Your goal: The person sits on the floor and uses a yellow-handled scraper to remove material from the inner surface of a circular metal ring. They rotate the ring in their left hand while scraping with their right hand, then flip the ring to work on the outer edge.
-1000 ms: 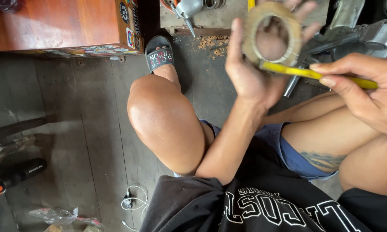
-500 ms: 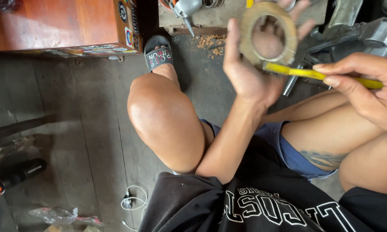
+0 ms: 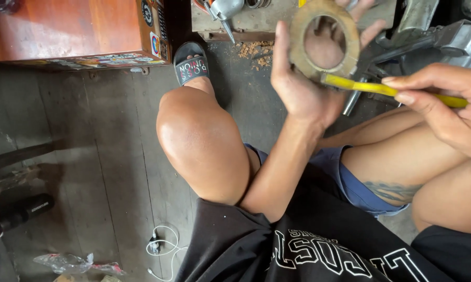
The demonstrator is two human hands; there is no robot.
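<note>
A: The left hand point(image 3: 303, 89) is holding a flat brown ring point(image 3: 324, 39) upright, fingers clamped around its rim. Over the ring's lower edge, the right hand point(image 3: 444, 109) is pinching a yellow tool point(image 3: 382, 89), fingers closed on it.

B: How is the ring likely handling?

A: Stiff and light, probably; the rim is looking like the safest grip. Left of the ring, a wooden box point(image 3: 73, 31) is showing round and oblong coloured stickers point(image 3: 154, 42) on its end.

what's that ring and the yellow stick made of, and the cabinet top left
Ring in the left hand: looks like dull tan friction or fibre material, matte and worn; could be metal underneath. Yellow tool in the right hand: glossy, plastic or painted. Cabinet: reddish varnished wood, grain showing.
</note>
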